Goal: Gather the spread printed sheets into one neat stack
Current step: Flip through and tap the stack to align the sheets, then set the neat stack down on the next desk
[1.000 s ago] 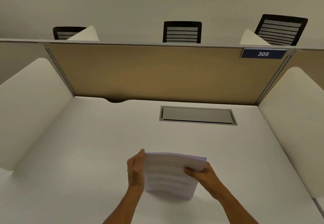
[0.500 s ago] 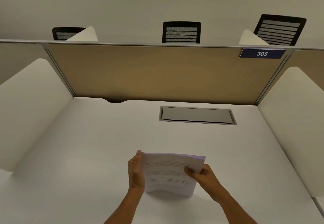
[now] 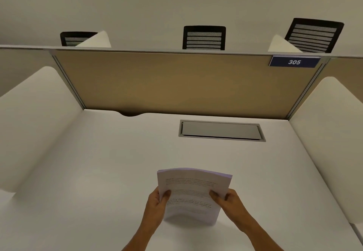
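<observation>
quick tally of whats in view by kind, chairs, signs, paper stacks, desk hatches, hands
chairs: 3, seen over the partition (left chair, middle chair, right chair)
number signs: 1 (305 sign)
paper stacks: 1 (stack of sheets)
desk hatches: 1 (cable hatch)
hands: 2 (left hand, right hand)
total: 8

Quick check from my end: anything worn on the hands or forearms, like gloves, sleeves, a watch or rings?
Nothing that shows. The left hand and right hand are bare, without gloves. Both forearms are uncovered down to the bottom edge of the picture, with no sleeve, watch or band on the wrists. No rings are visible on the fingers that show.
</observation>
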`<state>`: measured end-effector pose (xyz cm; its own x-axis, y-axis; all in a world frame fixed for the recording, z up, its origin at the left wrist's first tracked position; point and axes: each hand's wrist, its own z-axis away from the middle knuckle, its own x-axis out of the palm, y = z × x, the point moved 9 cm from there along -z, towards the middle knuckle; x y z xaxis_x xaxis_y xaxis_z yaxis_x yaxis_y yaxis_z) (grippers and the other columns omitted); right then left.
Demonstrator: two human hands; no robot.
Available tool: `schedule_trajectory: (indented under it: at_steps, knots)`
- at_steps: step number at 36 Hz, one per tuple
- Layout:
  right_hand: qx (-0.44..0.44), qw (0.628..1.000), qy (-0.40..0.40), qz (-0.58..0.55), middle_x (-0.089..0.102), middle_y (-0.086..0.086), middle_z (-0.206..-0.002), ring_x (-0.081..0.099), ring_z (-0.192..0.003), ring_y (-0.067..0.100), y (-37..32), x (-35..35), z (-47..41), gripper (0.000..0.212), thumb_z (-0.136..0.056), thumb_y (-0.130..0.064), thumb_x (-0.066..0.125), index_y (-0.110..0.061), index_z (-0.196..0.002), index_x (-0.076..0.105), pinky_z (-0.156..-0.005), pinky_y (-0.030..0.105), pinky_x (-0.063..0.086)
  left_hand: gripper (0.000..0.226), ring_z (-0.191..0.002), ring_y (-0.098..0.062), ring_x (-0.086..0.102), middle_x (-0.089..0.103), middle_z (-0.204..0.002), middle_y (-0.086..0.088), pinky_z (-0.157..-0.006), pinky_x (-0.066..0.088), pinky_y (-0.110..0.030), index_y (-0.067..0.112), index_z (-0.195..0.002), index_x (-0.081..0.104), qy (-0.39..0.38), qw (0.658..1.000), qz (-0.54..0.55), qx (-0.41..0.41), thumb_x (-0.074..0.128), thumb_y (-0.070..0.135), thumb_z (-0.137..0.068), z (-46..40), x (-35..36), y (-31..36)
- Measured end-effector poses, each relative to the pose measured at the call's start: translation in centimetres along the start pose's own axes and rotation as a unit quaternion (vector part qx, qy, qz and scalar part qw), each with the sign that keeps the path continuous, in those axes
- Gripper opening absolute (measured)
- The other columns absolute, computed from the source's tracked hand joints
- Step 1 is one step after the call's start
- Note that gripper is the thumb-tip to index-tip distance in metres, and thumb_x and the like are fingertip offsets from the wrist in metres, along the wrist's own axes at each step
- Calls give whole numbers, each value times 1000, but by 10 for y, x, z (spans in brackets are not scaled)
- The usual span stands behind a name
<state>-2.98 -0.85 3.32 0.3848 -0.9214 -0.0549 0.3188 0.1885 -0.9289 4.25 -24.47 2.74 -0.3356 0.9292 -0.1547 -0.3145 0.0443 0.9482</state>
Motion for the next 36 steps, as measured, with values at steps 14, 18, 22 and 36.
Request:
schedule_trajectory:
  at_steps: [14, 18, 22, 36]
  knots:
    - [12, 995, 64, 76, 78, -12, -99, 72, -97, 14, 51, -8, -2, 22, -99, -7, 55, -21, -102, 71, -83, 26, 59, 23, -91, -17, 72, 75, -100, 6, -76, 61, -31, 29, -110, 64, 11, 999, -40, -18, 48, 17, -99, -14, -9, -29]
    - [32, 987, 90, 128, 77, -15, -90, 74, -88, 12, 66, -12, -5, 26, -97, -9, 57, -30, -94, 73, -84, 39, 62, 16, -81, -14, 74, 75, -94, 2, -68, 60, -26, 22, -102, 64, 15, 997, -67, -39, 50, 15, -98, -18, -13, -38]
    - [60, 982, 112, 140, 77, -10, -95, 72, -88, 10, 70, -10, -4, 26, -97, -11, 57, -32, -93, 71, -80, 42, 63, 12, -74, -14, 74, 75, -91, 2, -62, 59, -22, 19, -98, 64, 24, 993, -90, -69, 54, 14, -96, -17, -18, -48]
    - [165, 968, 153, 116, 67, 9, -110, 57, -90, 18, 98, 14, 7, 46, -97, -7, 49, -13, -143, 50, -84, 26, 45, 33, -88, -25, 68, 70, -108, -12, -81, 56, -36, 14, -122, 56, 116, 975, -121, -145, 65, 16, -90, 6, -40, -97]
